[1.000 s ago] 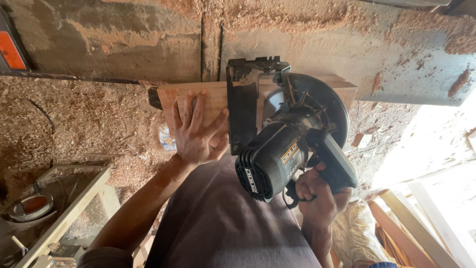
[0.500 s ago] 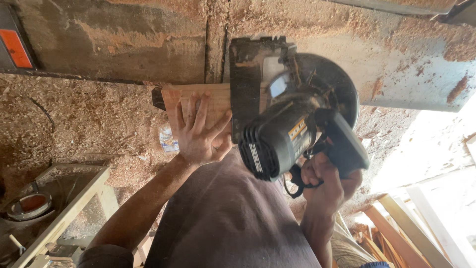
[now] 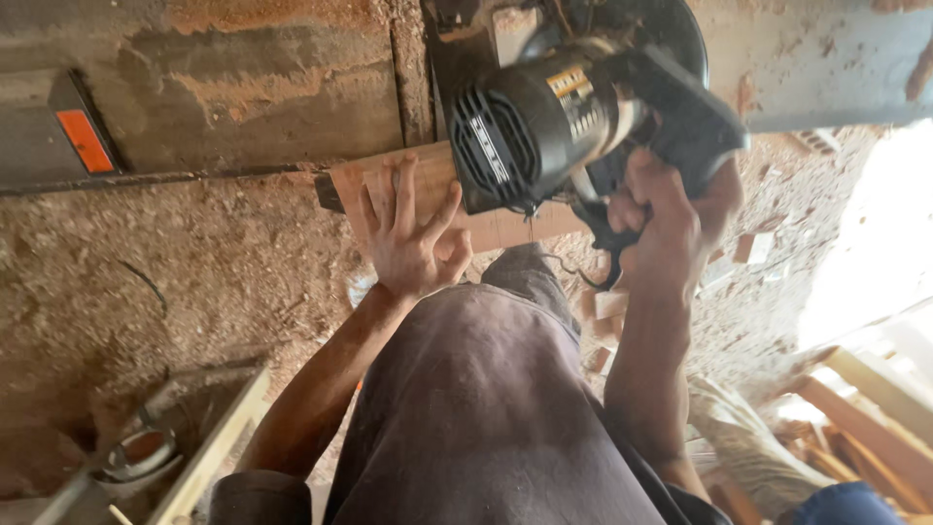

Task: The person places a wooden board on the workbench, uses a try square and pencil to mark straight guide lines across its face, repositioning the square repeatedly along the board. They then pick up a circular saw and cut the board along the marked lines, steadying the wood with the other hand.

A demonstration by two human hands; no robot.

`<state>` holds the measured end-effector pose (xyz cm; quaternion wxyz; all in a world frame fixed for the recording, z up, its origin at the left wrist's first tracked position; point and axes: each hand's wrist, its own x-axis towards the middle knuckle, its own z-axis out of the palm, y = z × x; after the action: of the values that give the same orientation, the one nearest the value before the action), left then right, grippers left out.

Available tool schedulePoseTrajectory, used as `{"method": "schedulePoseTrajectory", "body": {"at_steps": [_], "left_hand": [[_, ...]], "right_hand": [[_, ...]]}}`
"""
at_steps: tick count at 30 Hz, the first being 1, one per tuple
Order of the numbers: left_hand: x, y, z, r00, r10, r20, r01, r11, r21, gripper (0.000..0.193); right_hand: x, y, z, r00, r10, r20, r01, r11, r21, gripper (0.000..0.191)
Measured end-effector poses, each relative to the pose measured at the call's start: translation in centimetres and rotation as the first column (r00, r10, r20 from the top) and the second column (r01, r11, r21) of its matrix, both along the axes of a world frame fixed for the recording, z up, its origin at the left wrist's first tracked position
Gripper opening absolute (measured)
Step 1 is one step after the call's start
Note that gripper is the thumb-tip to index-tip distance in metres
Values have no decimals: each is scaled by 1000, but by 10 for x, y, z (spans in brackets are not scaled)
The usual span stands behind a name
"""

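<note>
The left hand (image 3: 413, 238) lies flat with fingers spread on a short wooden board (image 3: 428, 190), pressing it down on the sawdust-covered counter (image 3: 194, 282); it grips nothing, only pins the piece in place. The right hand (image 3: 661, 224) is clenched around the black handle of a miter saw (image 3: 573, 107), whose ribbed motor housing sits over the board just to the right of the spread fingers. The blade guard rises behind the motor near the top edge of the view, and the blade's contact with the wood is hidden by the housing, so whether a cut has been started cannot be told. The board shows as one piece on both sides of the motor, with its left end free and its right part running under the saw toward the handle. Small wood offcuts (image 3: 753, 248) lie scattered on the floor to the right, which suggests other pieces are already cut, while this one looks uncut as far as it shows.
</note>
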<state>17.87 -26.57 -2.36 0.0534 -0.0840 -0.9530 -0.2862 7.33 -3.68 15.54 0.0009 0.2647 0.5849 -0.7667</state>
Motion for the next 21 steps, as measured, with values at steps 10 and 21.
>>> {"method": "schedulePoseTrajectory", "body": {"at_steps": [10,21], "left_hand": [[15,2,-12,998,46,-30,-49,993,-105,68],[18,-12,-3,988,85,-127,-70,990,120,67]], "right_hand": [[33,20,-32,949,-15,-314,-33,989,-147,28],[194,78,15,945,48,-324,1,989,150,39]]}}
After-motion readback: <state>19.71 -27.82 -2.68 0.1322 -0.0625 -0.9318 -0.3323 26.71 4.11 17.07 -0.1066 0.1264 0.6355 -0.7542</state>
